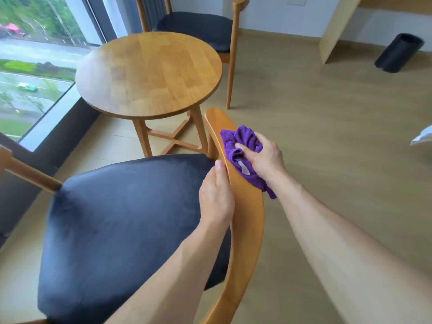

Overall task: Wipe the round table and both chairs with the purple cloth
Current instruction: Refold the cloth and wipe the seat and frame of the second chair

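Observation:
The near chair (247, 220) has a curved wooden backrest and a dark padded seat (126, 220). My right hand (264, 157) grips the bunched purple cloth (243, 146) and holds it against the outer face of that backrest. My left hand (217, 197) grips the backrest from the seat side, thumb along the wood. The round wooden table (149, 73) stands beyond the chair. A second chair (198, 26) with a dark seat stands behind the table.
A large window (35, 66) with a dark sill runs along the left. A black cylindrical bin (397, 52) stands on the wooden floor at the far right, next to a pale desk panel (336, 31). A white object (423, 136) shows at the right edge.

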The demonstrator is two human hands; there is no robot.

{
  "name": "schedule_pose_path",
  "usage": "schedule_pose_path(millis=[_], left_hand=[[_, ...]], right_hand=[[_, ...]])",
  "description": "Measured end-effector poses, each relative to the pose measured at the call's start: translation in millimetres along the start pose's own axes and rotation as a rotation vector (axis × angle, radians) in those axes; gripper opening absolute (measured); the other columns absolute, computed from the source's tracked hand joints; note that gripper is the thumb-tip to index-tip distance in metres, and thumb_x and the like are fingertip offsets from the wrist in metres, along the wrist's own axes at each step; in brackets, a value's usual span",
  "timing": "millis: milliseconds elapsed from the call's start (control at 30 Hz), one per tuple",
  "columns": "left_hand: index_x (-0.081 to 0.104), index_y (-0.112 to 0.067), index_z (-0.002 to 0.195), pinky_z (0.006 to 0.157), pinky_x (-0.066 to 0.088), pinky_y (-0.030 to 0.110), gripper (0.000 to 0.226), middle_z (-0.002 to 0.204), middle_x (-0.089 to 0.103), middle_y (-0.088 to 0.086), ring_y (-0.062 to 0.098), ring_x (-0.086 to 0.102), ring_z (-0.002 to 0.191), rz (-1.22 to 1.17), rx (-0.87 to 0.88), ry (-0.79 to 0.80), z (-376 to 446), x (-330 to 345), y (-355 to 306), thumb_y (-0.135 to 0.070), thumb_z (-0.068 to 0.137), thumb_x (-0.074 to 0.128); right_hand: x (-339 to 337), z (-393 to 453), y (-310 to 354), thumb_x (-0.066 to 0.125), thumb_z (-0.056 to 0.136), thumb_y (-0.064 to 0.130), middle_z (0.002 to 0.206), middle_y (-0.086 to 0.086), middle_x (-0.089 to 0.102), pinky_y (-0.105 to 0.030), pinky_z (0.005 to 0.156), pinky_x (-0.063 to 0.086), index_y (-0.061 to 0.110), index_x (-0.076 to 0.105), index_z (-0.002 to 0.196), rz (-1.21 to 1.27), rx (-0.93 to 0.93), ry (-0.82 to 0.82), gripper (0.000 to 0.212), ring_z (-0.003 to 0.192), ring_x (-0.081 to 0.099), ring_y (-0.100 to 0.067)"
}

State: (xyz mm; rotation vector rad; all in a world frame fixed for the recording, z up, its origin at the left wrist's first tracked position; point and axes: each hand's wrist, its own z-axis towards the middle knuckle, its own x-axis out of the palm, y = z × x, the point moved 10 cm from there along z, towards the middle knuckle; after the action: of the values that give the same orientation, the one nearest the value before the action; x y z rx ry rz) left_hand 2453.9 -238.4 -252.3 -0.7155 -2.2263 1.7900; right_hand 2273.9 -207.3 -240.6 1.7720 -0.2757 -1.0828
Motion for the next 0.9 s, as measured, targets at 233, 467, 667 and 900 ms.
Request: schedule_pose_path(millis=[233, 467, 667, 900], left_hand=[[0.048, -0.046, 0.070, 0.078, 0.038, 0.023, 0.048, 0.073, 0.057, -0.021, -0.004, 0.055, 0.075, 0.018, -0.091, -0.097, 26.3, -2.7, -18.4, -0.059, 0.103, 0.017], [0.073, -0.037, 0.090, 0.087, 0.052, 0.030, 0.062, 0.088, 0.073, -0.016, 0.002, 0.067, 0.088, 0.009, -0.101, -0.223, 37.1, -13.3, -7.6, -0.063, 0.101, 0.018], [0.075, -0.014, 0.095, 0.083, 0.061, 0.048, 0.075, 0.084, 0.077, 0.006, 0.020, 0.075, 0.076, -0.129, -0.200, -0.190, 91.6, -42.8, -11.2, -0.063, 0.102, 0.018], [0.047, -0.014, 0.143, 0.109, 0.034, 0.038, 0.044, 0.143, 0.052, 0.009, 0.027, 0.046, 0.132, 0.223, 0.036, -0.296, 140.9, -74.9, -68.3, -0.032, 0.109, 0.028]], right_hand=[[-7.7, -43.4, -27.4, 0.073, 0.074, 0.059, 0.101, 0.017, 0.074, -0.036, 0.091, 0.055, 0.034, 0.067, 0.116, 0.092, 0.041, 0.070, 0.048, 0.096, 0.068, -0.003], [41.4, 87.2, 45.6, 0.072, 0.084, 0.051, 0.121, 0.000, 0.065, -0.027, 0.090, 0.045, 0.031, 0.059, 0.134, -0.182, -0.232, 0.174, 0.056, 0.112, 0.061, -0.019], [99.9, 131.4, 106.8, 0.071, 0.082, 0.055, 0.121, 0.000, 0.057, -0.032, 0.078, 0.043, 0.036, 0.064, 0.124, -0.483, -0.483, 0.286, 0.047, 0.111, 0.058, -0.026], [81.0, 58.4, 102.8, 0.073, 0.079, 0.049, 0.143, -0.001, 0.049, -0.040, 0.102, 0.043, 0.035, 0.065, 0.126, -0.630, -0.699, 0.336, 0.050, 0.131, 0.045, -0.025]])
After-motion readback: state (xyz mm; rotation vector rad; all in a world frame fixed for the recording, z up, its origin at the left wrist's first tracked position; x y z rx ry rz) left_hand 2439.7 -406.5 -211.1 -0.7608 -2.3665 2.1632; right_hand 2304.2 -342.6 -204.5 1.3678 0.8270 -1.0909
